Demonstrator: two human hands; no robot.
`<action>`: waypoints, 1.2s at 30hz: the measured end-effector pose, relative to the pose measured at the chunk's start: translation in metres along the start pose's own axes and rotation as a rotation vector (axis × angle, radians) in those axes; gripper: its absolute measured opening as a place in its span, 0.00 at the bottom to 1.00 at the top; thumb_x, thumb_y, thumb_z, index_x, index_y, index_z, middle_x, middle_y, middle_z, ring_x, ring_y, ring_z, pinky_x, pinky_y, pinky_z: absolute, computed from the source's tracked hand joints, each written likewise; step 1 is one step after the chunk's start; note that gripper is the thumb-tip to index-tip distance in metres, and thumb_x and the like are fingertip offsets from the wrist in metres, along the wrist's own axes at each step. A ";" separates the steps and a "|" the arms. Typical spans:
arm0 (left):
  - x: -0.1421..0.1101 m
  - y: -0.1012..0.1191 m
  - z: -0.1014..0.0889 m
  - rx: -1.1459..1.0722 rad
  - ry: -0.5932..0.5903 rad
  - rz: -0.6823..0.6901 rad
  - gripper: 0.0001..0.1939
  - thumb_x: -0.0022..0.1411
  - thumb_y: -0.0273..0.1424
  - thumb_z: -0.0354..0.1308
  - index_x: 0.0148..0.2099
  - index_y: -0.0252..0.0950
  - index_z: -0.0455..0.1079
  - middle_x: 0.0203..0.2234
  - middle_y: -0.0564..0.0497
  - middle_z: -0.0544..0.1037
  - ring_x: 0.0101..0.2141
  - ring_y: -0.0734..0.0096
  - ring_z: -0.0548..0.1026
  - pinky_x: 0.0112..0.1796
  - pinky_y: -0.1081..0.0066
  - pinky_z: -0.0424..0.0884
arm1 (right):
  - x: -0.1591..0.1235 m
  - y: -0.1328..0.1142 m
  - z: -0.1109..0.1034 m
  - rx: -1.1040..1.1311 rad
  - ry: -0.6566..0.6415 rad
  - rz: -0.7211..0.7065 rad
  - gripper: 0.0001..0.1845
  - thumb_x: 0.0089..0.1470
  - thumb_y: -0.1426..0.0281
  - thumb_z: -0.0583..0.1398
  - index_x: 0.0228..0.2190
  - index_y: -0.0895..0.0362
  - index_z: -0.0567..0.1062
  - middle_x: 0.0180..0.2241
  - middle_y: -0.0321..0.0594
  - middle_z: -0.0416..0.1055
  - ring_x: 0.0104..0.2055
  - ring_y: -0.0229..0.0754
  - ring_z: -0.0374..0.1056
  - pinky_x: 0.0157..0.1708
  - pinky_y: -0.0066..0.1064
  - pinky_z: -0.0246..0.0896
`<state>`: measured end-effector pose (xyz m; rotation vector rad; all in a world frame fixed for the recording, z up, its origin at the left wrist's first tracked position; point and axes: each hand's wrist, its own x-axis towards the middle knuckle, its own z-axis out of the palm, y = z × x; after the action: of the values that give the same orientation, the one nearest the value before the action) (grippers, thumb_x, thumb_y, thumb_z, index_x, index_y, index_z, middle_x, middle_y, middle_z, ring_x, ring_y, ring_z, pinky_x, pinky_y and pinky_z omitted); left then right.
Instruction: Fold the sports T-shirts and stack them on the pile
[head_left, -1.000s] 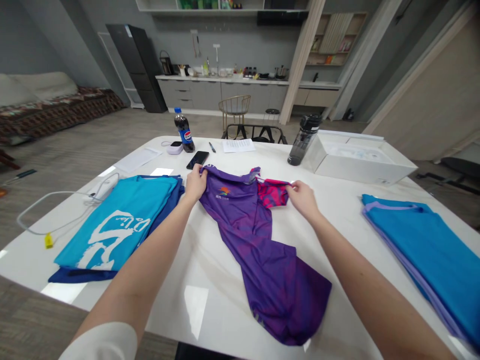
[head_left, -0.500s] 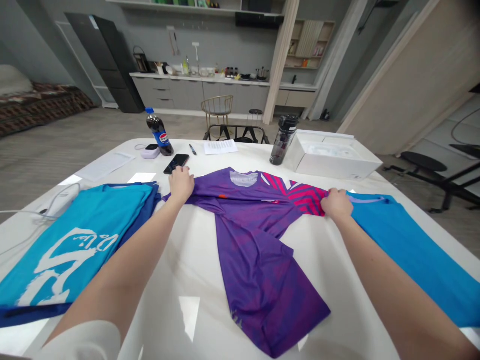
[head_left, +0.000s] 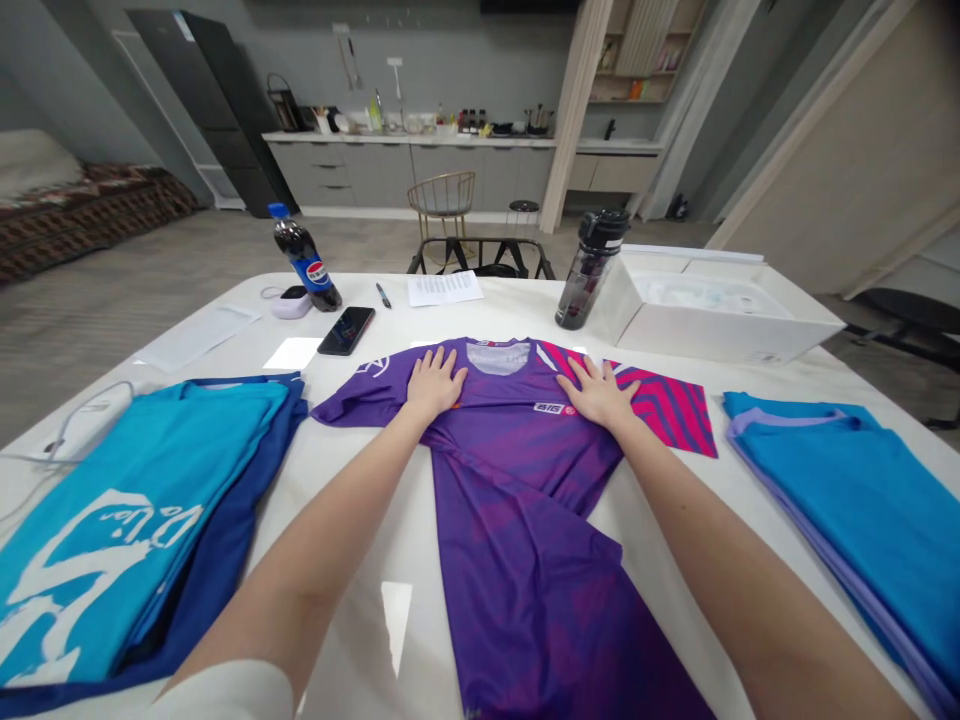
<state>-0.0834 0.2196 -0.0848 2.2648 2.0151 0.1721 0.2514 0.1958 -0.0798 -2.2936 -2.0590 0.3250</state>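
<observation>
A purple jersey with a pink-striped sleeve lies on the white table, its collar at the far side and its body creased and partly folded over. Flat on its left shoulder rests my left hand, fingers spread. My right hand presses on the right shoulder beside the striped sleeve, also with fingers apart. To the left is a stack of folded shirts, a turquoise shirt with white lettering on top of dark blue ones. Folded blue and lilac shirts lie on the right.
Beyond the jersey on the table are a phone, a cola bottle, a pen and a paper sheet. A dark water bottle stands beside a white box. A cable runs at the left.
Both hands have let go of the sleeve ends and moved inward onto the jersey's shoulders. The sleeves now lie spread on the table, and the view has shifted closer.
</observation>
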 end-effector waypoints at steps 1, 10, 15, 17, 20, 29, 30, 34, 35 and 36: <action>0.008 0.001 0.002 -0.011 0.001 -0.005 0.36 0.74 0.50 0.34 0.75 0.37 0.51 0.73 0.43 0.51 0.71 0.46 0.50 0.68 0.49 0.48 | 0.006 0.004 -0.001 0.002 0.004 0.002 0.42 0.62 0.37 0.37 0.72 0.38 0.48 0.75 0.32 0.37 0.75 0.66 0.31 0.62 0.80 0.24; 0.067 0.006 0.002 -0.062 -0.020 0.032 0.36 0.73 0.51 0.33 0.76 0.40 0.49 0.74 0.47 0.49 0.72 0.53 0.47 0.69 0.51 0.44 | 0.049 0.018 -0.008 -0.002 0.035 0.028 0.45 0.60 0.35 0.37 0.71 0.38 0.49 0.75 0.31 0.38 0.75 0.64 0.33 0.65 0.77 0.27; 0.041 -0.032 -0.009 0.024 -0.051 0.123 0.32 0.75 0.49 0.33 0.76 0.48 0.47 0.74 0.50 0.49 0.72 0.51 0.47 0.67 0.40 0.44 | 0.053 0.017 -0.010 -0.003 0.041 0.029 0.46 0.59 0.35 0.36 0.71 0.39 0.50 0.75 0.32 0.39 0.75 0.64 0.34 0.64 0.77 0.27; 0.024 -0.059 -0.014 0.087 -0.050 0.123 0.32 0.74 0.50 0.34 0.76 0.51 0.47 0.74 0.50 0.49 0.72 0.47 0.49 0.65 0.34 0.45 | 0.052 0.017 -0.010 -0.001 0.050 0.025 0.45 0.60 0.35 0.37 0.71 0.39 0.50 0.75 0.32 0.39 0.75 0.64 0.34 0.64 0.77 0.27; 0.002 -0.107 -0.027 0.205 -0.003 0.124 0.31 0.74 0.46 0.37 0.75 0.46 0.52 0.72 0.44 0.56 0.69 0.46 0.56 0.64 0.33 0.46 | 0.051 0.016 -0.010 0.002 0.055 0.019 0.45 0.60 0.35 0.36 0.71 0.39 0.50 0.75 0.32 0.39 0.75 0.63 0.34 0.64 0.77 0.26; -0.018 -0.155 -0.068 0.389 0.425 0.056 0.28 0.68 0.22 0.39 0.65 0.27 0.66 0.68 0.33 0.60 0.71 0.49 0.51 0.68 0.43 0.42 | 0.052 0.017 -0.009 0.005 0.048 0.020 0.45 0.59 0.35 0.36 0.71 0.38 0.49 0.75 0.31 0.37 0.75 0.62 0.32 0.64 0.77 0.25; -0.013 -0.142 -0.066 0.365 0.414 0.063 0.28 0.69 0.23 0.39 0.65 0.26 0.66 0.69 0.32 0.59 0.71 0.49 0.52 0.68 0.45 0.45 | 0.052 0.018 -0.008 0.006 0.048 0.021 0.46 0.59 0.34 0.36 0.71 0.38 0.49 0.75 0.31 0.37 0.75 0.62 0.32 0.64 0.77 0.24; 0.014 -0.071 -0.039 0.115 0.183 0.070 0.29 0.74 0.39 0.40 0.69 0.31 0.62 0.69 0.35 0.61 0.68 0.51 0.60 0.65 0.52 0.57 | 0.052 0.018 -0.007 0.014 0.059 0.022 0.46 0.59 0.34 0.36 0.71 0.38 0.49 0.75 0.32 0.38 0.75 0.62 0.32 0.64 0.76 0.24; 0.019 -0.055 -0.030 0.059 0.115 0.043 0.31 0.74 0.44 0.38 0.71 0.34 0.60 0.70 0.37 0.59 0.68 0.50 0.58 0.65 0.50 0.58 | 0.052 0.018 -0.007 0.016 0.060 0.021 0.46 0.59 0.34 0.36 0.71 0.39 0.49 0.75 0.32 0.38 0.75 0.62 0.32 0.65 0.76 0.24; 0.022 -0.041 -0.021 0.024 0.052 0.014 0.33 0.74 0.48 0.37 0.72 0.37 0.57 0.71 0.39 0.57 0.69 0.49 0.56 0.65 0.47 0.56 | 0.052 0.018 -0.007 0.018 0.062 0.019 0.46 0.59 0.34 0.36 0.72 0.39 0.49 0.75 0.32 0.38 0.75 0.63 0.32 0.65 0.76 0.25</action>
<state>-0.1245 0.2463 -0.0697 2.3124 2.0374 0.2113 0.2752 0.2461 -0.0832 -2.2848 -1.9983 0.2687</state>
